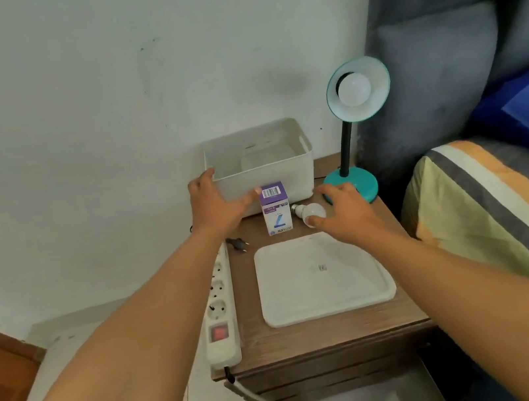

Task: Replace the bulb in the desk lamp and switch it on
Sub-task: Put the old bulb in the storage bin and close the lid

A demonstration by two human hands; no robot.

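now the left hand point(218, 204) spreads open against the white bin point(261, 166), while the right hand point(345, 213), fingers loose, seems to touch the loose bulb point(310, 211).

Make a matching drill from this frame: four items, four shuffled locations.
Items:
1. loose bulb
2. bulb box
3. lid
4. power strip

Locations:
A. along the table's left edge
B. upright, in front of the white bin
C. flat, on the table's near half
D. on its side, under the right hand's fingertips

Pairs: 1-D, 2-B, 3-C, 4-A
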